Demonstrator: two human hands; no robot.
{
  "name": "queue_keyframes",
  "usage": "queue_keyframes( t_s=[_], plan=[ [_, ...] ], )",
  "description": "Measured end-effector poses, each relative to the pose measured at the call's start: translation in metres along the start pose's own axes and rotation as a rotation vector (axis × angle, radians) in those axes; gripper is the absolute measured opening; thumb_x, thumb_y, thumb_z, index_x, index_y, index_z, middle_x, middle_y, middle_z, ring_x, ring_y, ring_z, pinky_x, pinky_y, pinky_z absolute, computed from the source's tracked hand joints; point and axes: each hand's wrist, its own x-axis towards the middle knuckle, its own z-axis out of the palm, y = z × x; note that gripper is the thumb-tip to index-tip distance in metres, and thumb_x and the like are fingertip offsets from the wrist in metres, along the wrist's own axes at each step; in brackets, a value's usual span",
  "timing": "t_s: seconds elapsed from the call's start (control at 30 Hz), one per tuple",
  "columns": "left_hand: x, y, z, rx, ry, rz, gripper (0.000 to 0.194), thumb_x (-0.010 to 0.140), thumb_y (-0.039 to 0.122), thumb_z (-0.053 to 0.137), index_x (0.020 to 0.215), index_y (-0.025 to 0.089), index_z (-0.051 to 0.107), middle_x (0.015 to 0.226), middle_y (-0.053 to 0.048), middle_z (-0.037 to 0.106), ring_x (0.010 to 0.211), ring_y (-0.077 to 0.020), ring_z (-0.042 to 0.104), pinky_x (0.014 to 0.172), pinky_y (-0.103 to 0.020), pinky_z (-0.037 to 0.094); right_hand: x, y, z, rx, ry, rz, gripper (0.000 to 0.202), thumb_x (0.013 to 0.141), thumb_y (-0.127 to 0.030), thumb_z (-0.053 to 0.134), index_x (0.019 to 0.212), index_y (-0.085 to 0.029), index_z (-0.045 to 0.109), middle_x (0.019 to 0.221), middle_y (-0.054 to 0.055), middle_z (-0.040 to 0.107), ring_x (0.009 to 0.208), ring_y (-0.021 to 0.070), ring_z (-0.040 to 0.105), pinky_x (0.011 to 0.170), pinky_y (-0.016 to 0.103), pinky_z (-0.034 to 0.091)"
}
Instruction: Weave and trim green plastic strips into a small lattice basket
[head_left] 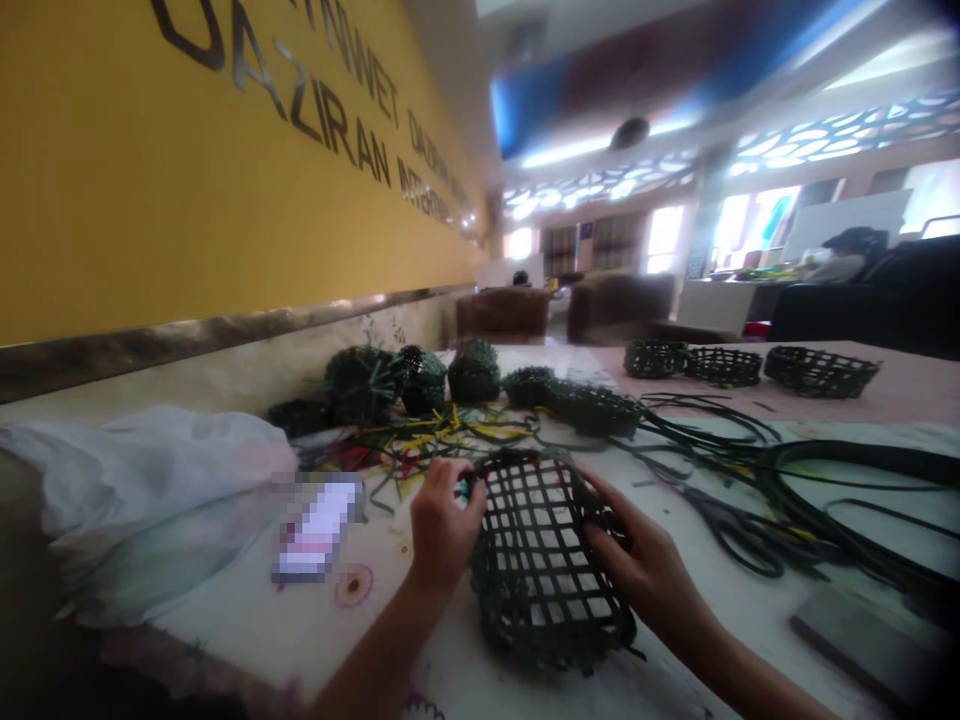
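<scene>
A dark green woven basket [551,540] with an open lattice sits in front of me, over the patterned white tablecloth. My left hand [446,520] grips its upper left rim, thumb and fingers pinched together; a small teal bit shows between the fingers. On the opposite side, my right hand [630,545] holds the right rim, the thumb on the near side of the wall and the fingers along the edge. One loose strip end sticks out at the basket's lower right corner.
Several woven baskets [474,372] line the back, with more [821,372] at the right. Cut strips [480,425] lie behind my hands. Right: scissors [731,530], coiled strips [847,460], a grey block [862,645]. Left: white plastic bag [165,480], blurred-out phone-like object [319,530]. A person [844,260] sits beyond.
</scene>
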Motion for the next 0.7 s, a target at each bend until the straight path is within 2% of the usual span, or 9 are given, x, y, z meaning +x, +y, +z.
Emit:
queue_keyframes(
  t_s=[0.17, 0.33, 0.53, 0.7],
  plan=[
    [0.001, -0.002, -0.001, 0.129, -0.021, 0.045, 0.005, 0.083, 0.016, 0.056, 0.084, 0.021, 0.057, 0.083, -0.001, 0.057, 0.076, -0.0145, 0.058, 0.072, -0.026, 0.050, -0.002, 0.000, 0.002, 0.016, -0.002, 0.001, 0.054, 0.082, -0.033, 0.054, 0.135, -0.023, 0.056, 0.136, 0.009, 0.060, 0.128, 0.0306, 0.054, 0.096, 0.043, 0.054],
    [0.002, 0.000, -0.003, 0.206, -0.035, 0.051, 0.007, 0.081, 0.015, 0.054, 0.080, 0.022, 0.055, 0.078, 0.001, 0.055, 0.072, -0.0136, 0.056, 0.070, -0.024, 0.045, -0.004, -0.003, 0.004, 0.040, 0.018, 0.020, 0.054, 0.081, -0.032, 0.054, 0.135, -0.025, 0.057, 0.137, 0.007, 0.060, 0.128, 0.0316, 0.053, 0.090, 0.041, 0.057],
    [0.001, -0.001, -0.001, 0.258, -0.039, 0.036, 0.011, 0.074, 0.012, 0.052, 0.072, 0.022, 0.049, 0.071, 0.002, 0.051, 0.066, -0.0138, 0.052, 0.065, -0.025, 0.039, -0.006, -0.012, 0.001, 0.035, 0.018, 0.064, 0.050, 0.081, -0.033, 0.052, 0.129, -0.024, 0.059, 0.132, 0.008, 0.063, 0.120, 0.0301, 0.060, 0.084, 0.037, 0.059],
    [0.000, 0.003, 0.001, 0.242, -0.056, 0.017, 0.010, 0.076, 0.013, 0.052, 0.074, 0.022, 0.049, 0.073, 0.002, 0.052, 0.068, -0.0142, 0.053, 0.066, -0.025, 0.039, -0.008, -0.008, 0.003, 0.007, 0.044, 0.067, 0.047, 0.083, -0.034, 0.050, 0.127, -0.022, 0.059, 0.128, 0.010, 0.065, 0.117, 0.0299, 0.061, 0.095, 0.043, 0.053]
  ],
)
